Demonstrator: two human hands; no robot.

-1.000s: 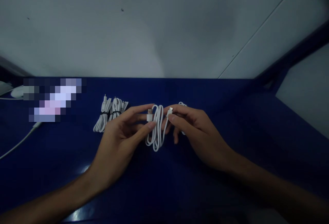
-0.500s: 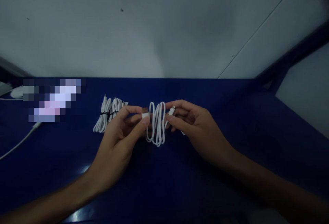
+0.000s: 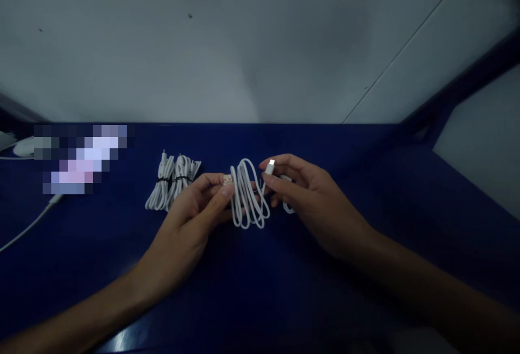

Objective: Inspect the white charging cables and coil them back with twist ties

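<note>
Left hand: From my remote feed, the left hand (image 3: 193,202) is nearly closed, thumb and forefinger pinching the wide plug (image 3: 227,179); its other fingers reach behind the loops, I'd judge to keep them from dropping.
Right hand: The right hand (image 3: 304,186) is part curled, thumb against the fingers on the slim plug (image 3: 270,168), metal tip outward, probably so that end stays apart from the coil.
Coiled cable: I see the coiled cable (image 3: 248,197) between both hands, above the middle of the counter (image 3: 252,300), its loops fanned and no tie visible around them; the two-ended hold likely stops it unwinding.
Behind right hand: Another white cable (image 3: 288,209) shows partly past the fingers; how it lies, I cannot tell.
Tied bundles: Left of centre, toward the far edge, the tied bundles (image 3: 160,194) lie side by side, black ties (image 3: 163,179) at their waists, seemingly set aside to leave working room.
Far-left corner: A pixelated patch hides something there, with a white lead (image 3: 30,228) running to the left edge.
</note>
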